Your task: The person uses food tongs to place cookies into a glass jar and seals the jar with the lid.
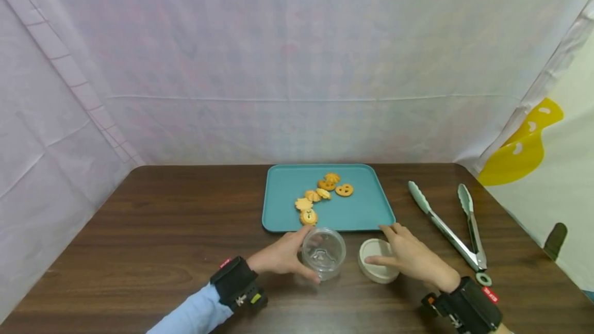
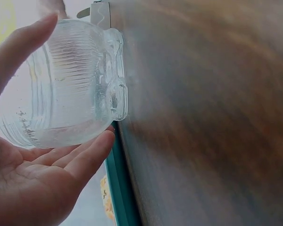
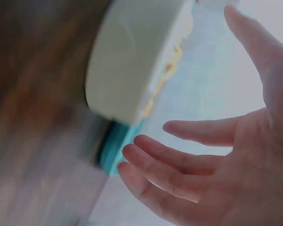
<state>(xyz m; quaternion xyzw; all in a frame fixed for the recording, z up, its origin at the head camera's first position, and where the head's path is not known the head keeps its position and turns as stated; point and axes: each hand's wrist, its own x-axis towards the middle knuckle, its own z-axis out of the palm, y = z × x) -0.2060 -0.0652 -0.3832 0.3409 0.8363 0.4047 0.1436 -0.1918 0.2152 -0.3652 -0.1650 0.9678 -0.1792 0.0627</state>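
Note:
A clear jar (image 1: 324,251), with its round mouth facing up and no lid on it, stands on the table in front of the tray. My left hand (image 1: 286,255) holds it from the left, thumb on the near side and fingers on the far side. In the left wrist view the jar (image 2: 75,84) lies between thumb and fingers. Right of it a round off-white lid (image 1: 378,262) rests on the table. Over the lid's right side is my right hand (image 1: 415,256), fingers spread and gripping nothing. The right wrist view shows the lid (image 3: 132,61) apart from the fingers.
Behind the jar lies a teal tray (image 1: 366,210) with several cookies (image 1: 313,196) on it. Spread metal tongs (image 1: 452,233) with pale green tips lie to the right on the brown table (image 1: 185,231). White curtains hang behind and at both sides.

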